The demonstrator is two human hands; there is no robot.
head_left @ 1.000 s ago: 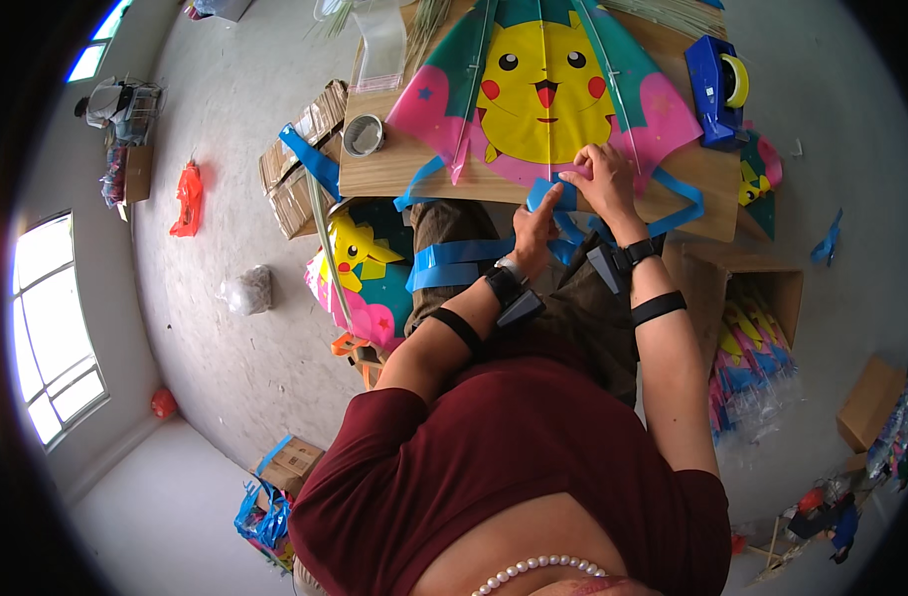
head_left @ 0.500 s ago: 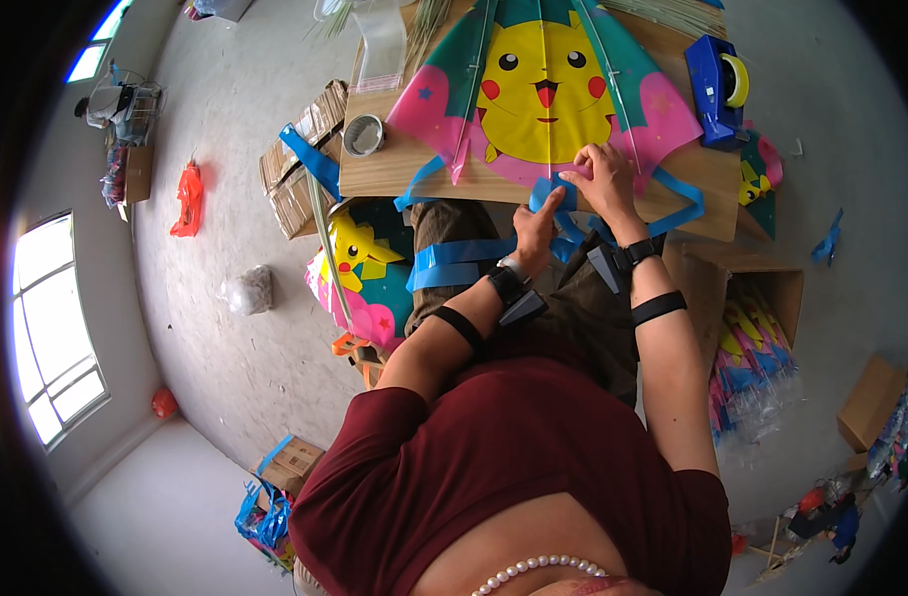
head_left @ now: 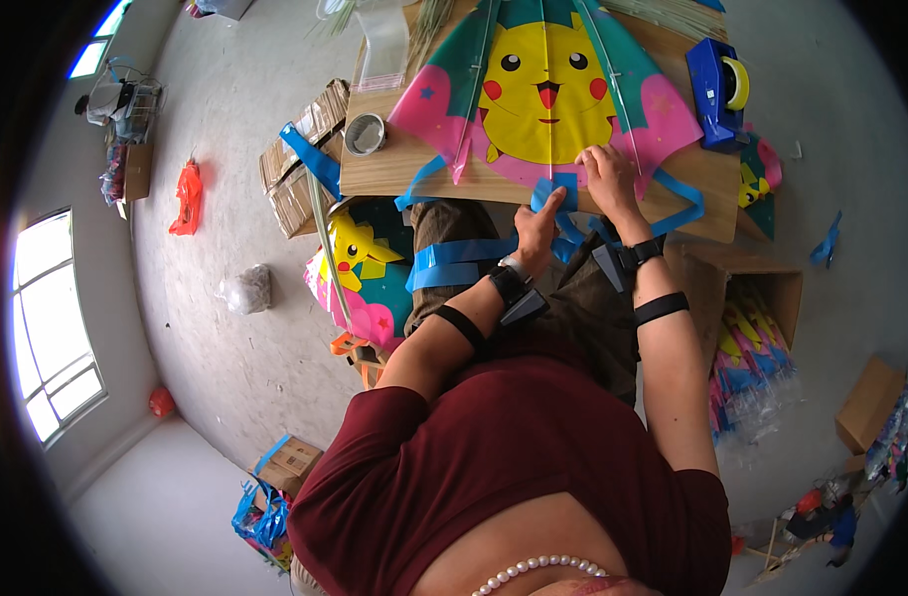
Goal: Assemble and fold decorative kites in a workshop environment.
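Observation:
A kite (head_left: 543, 94) lies on the wooden table before me, teal and pink with a yellow cartoon figure and thin rods along it. At its lower middle edge, a blue plastic strip (head_left: 564, 186) meets the kite and hangs down over the table edge. My left hand (head_left: 536, 230) is closed on this strip, thumb pointing up along it. Just to the right, my right hand (head_left: 611, 181) rests over the kite's lower pink border with its fingers bent together. Whatever its fingertips may hold is hidden.
A blue tape dispenser (head_left: 714, 94) stands at the table's right edge, and a small round tin (head_left: 365, 134) at the left. More blue strips (head_left: 457, 264) lie across my lap. Below right, a cardboard box (head_left: 762, 288) holds packed kites. Another kite (head_left: 360, 258) sits left of my legs.
My right hand has drawn slightly right, away from the blue strip, and its thumb no longer reaches over to it. The left hand stays on the strip; the kite has barely moved.

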